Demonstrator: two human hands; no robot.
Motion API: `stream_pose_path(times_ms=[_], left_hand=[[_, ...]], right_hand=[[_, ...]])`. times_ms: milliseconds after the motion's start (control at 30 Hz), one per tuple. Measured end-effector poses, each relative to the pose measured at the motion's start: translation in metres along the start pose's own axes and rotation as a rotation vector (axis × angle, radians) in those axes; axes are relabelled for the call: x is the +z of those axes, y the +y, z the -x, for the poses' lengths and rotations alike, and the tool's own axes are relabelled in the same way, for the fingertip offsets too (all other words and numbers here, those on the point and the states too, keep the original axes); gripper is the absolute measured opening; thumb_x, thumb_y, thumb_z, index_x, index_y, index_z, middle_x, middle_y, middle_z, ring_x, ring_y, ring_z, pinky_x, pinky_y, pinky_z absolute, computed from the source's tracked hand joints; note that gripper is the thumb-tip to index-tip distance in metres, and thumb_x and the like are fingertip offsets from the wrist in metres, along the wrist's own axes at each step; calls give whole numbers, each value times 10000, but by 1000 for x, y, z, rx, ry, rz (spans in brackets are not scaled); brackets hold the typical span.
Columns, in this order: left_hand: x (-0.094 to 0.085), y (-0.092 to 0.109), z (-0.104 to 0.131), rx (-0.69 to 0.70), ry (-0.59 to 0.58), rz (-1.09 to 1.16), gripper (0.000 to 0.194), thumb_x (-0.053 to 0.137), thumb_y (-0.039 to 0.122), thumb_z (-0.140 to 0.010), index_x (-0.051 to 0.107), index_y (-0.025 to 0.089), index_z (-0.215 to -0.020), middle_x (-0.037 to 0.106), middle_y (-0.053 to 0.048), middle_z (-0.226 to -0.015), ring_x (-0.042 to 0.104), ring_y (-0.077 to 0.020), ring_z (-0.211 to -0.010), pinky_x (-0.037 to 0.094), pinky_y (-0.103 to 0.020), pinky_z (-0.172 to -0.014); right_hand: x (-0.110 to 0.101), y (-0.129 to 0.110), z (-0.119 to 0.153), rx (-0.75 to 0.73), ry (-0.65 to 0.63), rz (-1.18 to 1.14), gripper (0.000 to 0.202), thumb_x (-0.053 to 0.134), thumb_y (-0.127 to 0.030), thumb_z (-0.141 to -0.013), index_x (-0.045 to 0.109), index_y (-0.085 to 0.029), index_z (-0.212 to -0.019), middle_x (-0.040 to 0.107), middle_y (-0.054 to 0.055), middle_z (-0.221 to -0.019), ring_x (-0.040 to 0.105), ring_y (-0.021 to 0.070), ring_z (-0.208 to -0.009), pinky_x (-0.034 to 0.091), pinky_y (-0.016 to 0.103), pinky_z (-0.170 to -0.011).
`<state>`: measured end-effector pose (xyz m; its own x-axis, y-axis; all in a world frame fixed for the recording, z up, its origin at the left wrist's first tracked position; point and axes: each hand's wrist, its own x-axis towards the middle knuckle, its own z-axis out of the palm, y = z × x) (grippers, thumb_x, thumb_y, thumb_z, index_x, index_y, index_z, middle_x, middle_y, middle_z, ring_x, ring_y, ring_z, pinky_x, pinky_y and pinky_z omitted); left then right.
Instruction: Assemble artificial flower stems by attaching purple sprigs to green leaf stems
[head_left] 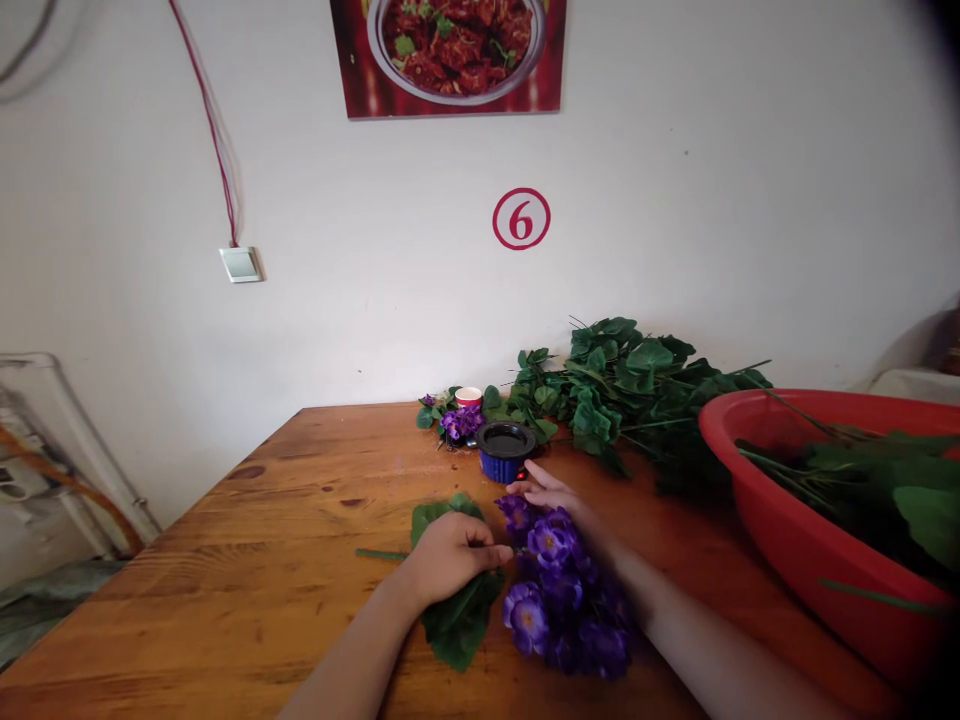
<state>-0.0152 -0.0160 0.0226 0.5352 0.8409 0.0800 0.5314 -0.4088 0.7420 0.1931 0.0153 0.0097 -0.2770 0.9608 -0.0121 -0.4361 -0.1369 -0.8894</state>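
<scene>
My left hand [456,556] is closed, thumb and forefinger pinched together over a stem of artificial flowers. Green leaves [459,638] spread out under and around this hand, with a bit of green stem sticking out to the left. The purple flower heads [553,590] lie to its right, above the tabletop. Behind them my right hand [553,492] has its fingers stretched out, and its palm is partly hidden by the blooms. Just beyond its fingertips stands a small blue pot [504,466] with a black rim and a lit red light.
A wooden table [300,540] reaches to the wall. A red-and-white cup [469,398] stands at the back beside a small purple flower bunch [460,424]. Leafy green stems [637,380] are heaped at the back right. A large red basin [795,540] with more leaves takes up the right side.
</scene>
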Motion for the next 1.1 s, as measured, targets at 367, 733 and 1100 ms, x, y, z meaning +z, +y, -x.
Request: stream_pose_path(times_ms=[367, 733, 1100], left_hand=[[-1, 2, 1, -2, 11, -11, 429, 570, 503, -794, 489, 155, -557, 350, 54, -519, 322, -80, -515, 224, -236, -487], [-1, 3, 1, -2, 14, -7, 420, 576, 492, -792, 500, 153, -557, 370, 53, -523, 335, -80, -520, 237, -229, -493], [-2, 8, 3, -11, 15, 7, 421, 580, 476, -792, 484, 153, -539, 351, 55, -510, 309, -79, -508, 221, -232, -478]], right_hand=[[-3, 2, -5, 13, -6, 12, 941, 640, -122, -689, 153, -201, -1490, 691, 42, -983, 670, 193, -855, 505, 303, -755], [-12, 11, -15, 19, 0, -17, 1069, 686, -138, -622, 69, -150, -1494, 700, 42, -956, 672, 192, -834, 501, 295, -718], [-16, 14, -21, 24, -7, -33, 1090, 669, -119, -619, 21, -144, -1496, 703, 42, -935, 673, 188, -795, 492, 295, -718]])
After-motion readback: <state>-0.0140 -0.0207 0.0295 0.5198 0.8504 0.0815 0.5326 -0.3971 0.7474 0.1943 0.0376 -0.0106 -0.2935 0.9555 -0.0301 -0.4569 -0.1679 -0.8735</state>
